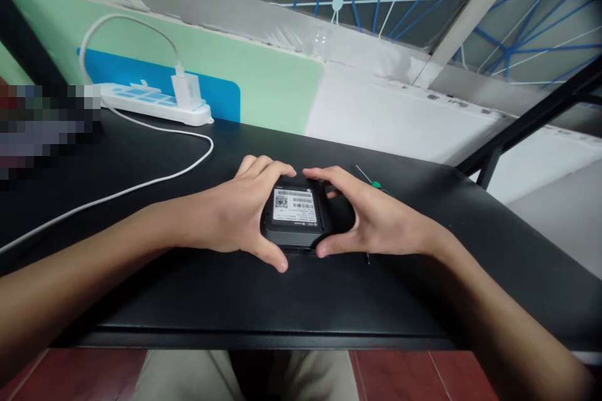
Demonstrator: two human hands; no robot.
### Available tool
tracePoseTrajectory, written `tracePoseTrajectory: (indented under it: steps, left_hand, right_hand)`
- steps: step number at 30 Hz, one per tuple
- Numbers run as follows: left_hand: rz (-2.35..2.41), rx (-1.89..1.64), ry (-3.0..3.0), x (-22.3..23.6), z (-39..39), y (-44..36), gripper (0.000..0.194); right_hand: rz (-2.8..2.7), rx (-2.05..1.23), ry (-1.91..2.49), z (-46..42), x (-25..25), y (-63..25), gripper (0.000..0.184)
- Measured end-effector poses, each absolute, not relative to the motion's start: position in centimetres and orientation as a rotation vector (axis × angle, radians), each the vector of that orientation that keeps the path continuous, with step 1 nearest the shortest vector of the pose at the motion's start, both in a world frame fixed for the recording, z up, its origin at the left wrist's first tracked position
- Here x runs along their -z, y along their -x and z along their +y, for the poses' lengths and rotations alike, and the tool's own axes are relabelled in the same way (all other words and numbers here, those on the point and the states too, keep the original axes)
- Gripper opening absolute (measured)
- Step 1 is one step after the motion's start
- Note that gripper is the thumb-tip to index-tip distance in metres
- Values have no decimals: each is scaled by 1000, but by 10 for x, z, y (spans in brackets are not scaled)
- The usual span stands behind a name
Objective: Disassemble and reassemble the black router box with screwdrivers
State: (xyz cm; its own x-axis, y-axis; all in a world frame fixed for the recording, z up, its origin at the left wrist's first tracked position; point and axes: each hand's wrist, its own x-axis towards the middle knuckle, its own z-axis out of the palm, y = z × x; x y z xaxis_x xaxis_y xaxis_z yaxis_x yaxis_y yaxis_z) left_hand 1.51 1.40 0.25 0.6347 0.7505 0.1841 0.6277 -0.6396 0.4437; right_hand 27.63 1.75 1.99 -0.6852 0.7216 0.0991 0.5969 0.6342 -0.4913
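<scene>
A flat black box-shaped device [295, 237] rests on the black table, with a white label bearing a QR code and barcodes on its upper face. My left hand [235, 210] is wrapped round its left side, thumb along the near edge and fingers at the far edge. From the right, my right hand [371, 213] grips the device with thumb at the near corner and fingers at the far corner. A gap shows between that palm and the device. Partly hidden behind my right hand lies a thin tool with a metal shaft and green collar [375, 185].
At the back left, a white power strip [155, 106] holds a white charger [186, 91]. Its white cable [141, 187] loops across the left of the table [263, 307]. A black metal frame bar [527, 119] rises at the right, and a wall runs behind.
</scene>
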Motion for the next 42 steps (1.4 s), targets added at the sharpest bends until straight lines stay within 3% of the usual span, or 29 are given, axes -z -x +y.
tracePoseTrajectory:
  steps: [9, 23, 30, 42]
  left_hand:
    - [1095, -546, -2494, -5, 12, -14, 110]
    - [1058, -616, -2560, -10, 8, -10, 111]
    - [1080, -645, -2503, -16, 5, -8, 89]
    - [1157, -692, -2467, -20, 4, -8, 94]
  right_hand:
    - [-2608, -589, 958, 16, -19, -272, 102]
    - [-2586, -510, 923, 16, -15, -274, 112]
    - [-2603, -529, 960, 15, -13, -276, 115]
    - [-2577, -474, 949, 14, -15, -272, 115]
